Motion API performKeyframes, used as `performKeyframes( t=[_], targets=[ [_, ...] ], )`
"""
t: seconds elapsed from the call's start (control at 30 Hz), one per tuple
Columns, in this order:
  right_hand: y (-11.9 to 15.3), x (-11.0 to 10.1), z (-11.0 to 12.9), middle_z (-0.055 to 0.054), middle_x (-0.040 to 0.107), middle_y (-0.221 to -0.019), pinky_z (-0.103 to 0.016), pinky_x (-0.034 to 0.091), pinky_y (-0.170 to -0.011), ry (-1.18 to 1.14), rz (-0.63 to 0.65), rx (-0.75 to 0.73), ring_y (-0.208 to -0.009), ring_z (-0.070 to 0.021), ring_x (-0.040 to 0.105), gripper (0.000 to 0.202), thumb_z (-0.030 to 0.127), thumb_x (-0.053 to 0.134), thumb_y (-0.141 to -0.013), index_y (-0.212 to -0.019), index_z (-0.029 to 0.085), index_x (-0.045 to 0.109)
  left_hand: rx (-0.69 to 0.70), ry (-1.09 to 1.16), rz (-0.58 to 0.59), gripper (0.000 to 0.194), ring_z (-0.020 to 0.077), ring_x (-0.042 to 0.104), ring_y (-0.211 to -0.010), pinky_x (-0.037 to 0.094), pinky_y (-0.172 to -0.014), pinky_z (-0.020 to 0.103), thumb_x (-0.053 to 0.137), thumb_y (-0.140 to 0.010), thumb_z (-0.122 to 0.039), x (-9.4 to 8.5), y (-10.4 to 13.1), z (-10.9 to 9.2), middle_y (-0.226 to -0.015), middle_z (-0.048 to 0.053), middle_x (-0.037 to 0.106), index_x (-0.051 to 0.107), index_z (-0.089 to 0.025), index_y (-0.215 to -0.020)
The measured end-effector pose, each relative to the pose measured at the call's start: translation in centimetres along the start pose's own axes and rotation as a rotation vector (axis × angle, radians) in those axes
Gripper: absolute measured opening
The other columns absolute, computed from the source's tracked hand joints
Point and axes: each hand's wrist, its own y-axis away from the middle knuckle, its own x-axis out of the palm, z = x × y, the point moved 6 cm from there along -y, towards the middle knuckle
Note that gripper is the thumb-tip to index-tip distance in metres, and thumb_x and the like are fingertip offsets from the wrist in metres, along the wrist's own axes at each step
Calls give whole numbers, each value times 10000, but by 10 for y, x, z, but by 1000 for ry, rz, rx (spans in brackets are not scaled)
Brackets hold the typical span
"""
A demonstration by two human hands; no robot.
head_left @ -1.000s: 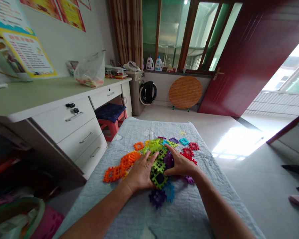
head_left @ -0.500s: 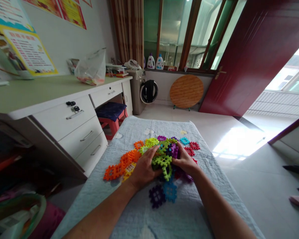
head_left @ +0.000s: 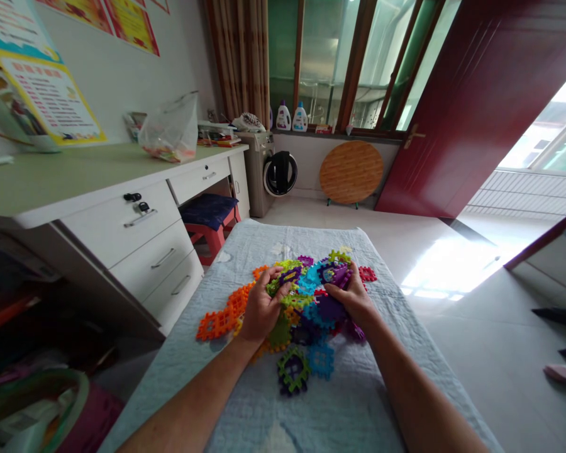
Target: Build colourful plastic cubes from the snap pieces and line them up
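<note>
A heap of colourful plastic interlocking building pieces, flat squares with notched edges, lies on the cloth-covered table (head_left: 259, 402). My left hand (head_left: 259, 311) is closed on green and purple building pieces (head_left: 290, 275) at the left of the heap. Across from it, my right hand (head_left: 357, 299) grips purple building pieces (head_left: 340, 274) between thumb and fingers. Light-blue pieces (head_left: 310, 282) show between the hands. Orange pieces (head_left: 216, 324) spread out on the left. Nearest me, a green piece (head_left: 292, 368) lies over a dark purple one, beside a blue piece (head_left: 321, 360).
A desk with drawers (head_left: 141, 245) runs along the left, with a plastic bag (head_left: 172, 129) on top. A red stool (head_left: 210, 220) stands beneath it. Farther back are a washing machine (head_left: 257, 170), a round wooden tabletop (head_left: 351, 173) and a red door (head_left: 434, 113).
My hands have moved slightly apart. The green pieces that were bunched between them have come apart, and a green piece now lies on the dark purple one in front.
</note>
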Motion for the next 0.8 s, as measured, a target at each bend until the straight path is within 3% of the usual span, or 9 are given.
performKeyframes(
  t=[0.1,0.2,0.37,0.47,0.6,0.7,0.8],
  targets=[
    [0,2,2,-55,585,-1090,-358,504,-807,118,9,-49,-959,-222,575,736,386,712,-677,-1297,271,335,3,-25,-21,270,196,586,-1041,444,-948,338,530,-870,-354,0,0,-4,-1092,43,628,534,-206,-1096],
    [1,8,6,-48,580,-1107,-394,466,-887,232,78,-133,-1010,-224,562,585,393,676,-717,-1227,268,417,-4,-63,-12,254,207,570,-1074,435,-962,350,479,-898,-370,4,1,-5,-1108,51,625,545,-209,-1083],
    [4,13,22,-50,548,-1158,-395,384,-982,390,162,-317,-1110,-236,503,378,400,633,-757,-1089,242,542,58,-85,138,323,198,484,-1200,381,-1033,356,403,-937,-330,17,5,-9,-1262,60,525,446,-241,-1244],
    [3,12,24,-44,544,-1153,-395,377,-984,469,182,-342,-1121,-232,490,330,388,598,-789,-1087,254,556,118,-136,292,561,239,341,-1322,334,-1077,412,473,-903,-360,28,13,-11,-1424,100,352,237,-254,-1400],
    [-1,6,20,-52,540,-1110,-405,381,-975,616,109,-383,-1081,-227,502,288,339,606,-779,-1050,250,570,156,-200,484,978,324,128,-1400,221,-1123,507,647,-754,-500,37,23,-14,-1515,146,139,25,-232,-1459],
    [-4,-6,21,-72,526,-1124,-420,387,-966,738,58,-354,-1083,-243,501,296,320,604,-771,-1054,241,574,138,-205,438,961,313,103,-1407,188,-1135,495,602,-769,-550,22,16,-16,-1521,130,115,8,-246,-1460],
    [0,-22,23,-80,515,-1174,-455,380,-970,840,94,-271,-1116,-266,487,368,371,608,-766,-1113,258,564,106,-308,321,838,293,135,-1401,182,-1137,469,556,-802,-547,-14,-1,-6,-1507,118,151,116,-248,-1450]
  ],
)
